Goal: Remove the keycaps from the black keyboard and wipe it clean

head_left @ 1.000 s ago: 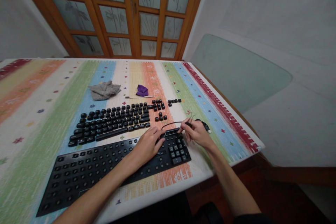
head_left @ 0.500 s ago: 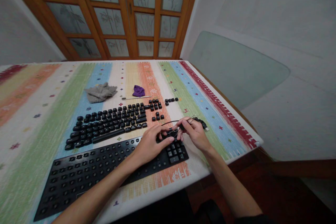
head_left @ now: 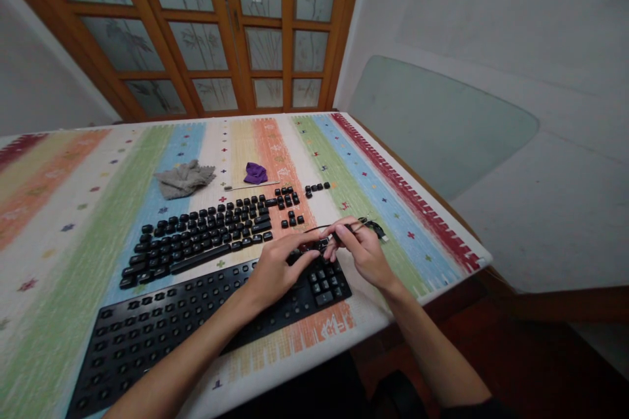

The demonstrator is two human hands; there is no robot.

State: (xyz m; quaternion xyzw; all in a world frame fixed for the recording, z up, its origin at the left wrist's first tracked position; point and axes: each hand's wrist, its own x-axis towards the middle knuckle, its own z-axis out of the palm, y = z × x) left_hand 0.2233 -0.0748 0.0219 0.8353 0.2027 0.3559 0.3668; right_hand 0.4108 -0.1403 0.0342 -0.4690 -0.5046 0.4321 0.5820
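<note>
A black keyboard [head_left: 196,321] lies tilted along the near table edge. Most of its keycaps are off, while several number-pad keycaps [head_left: 324,285] are still in place. My left hand [head_left: 278,268] rests over its upper right part, thumb and forefinger apart near a dark keycap; the other fingertips are partly hidden. Just to the right, my right hand [head_left: 361,245] pinches a small black tool [head_left: 341,233] with thin wires, which looks like a keycap puller. Its lower end is hard to make out between the hands.
Removed keycaps [head_left: 201,232] stand in keyboard order behind the keyboard, with smaller groups to the right. Farther back lie a grey cloth [head_left: 184,180], a purple cloth [head_left: 255,173] and a thin rod [head_left: 250,186]. A coiled black cable [head_left: 376,229] sits beyond my right hand.
My left thumb and forefinger have come a little closer to my right fingers. The right hand keeps its pinch. The whole view has shifted slightly.
</note>
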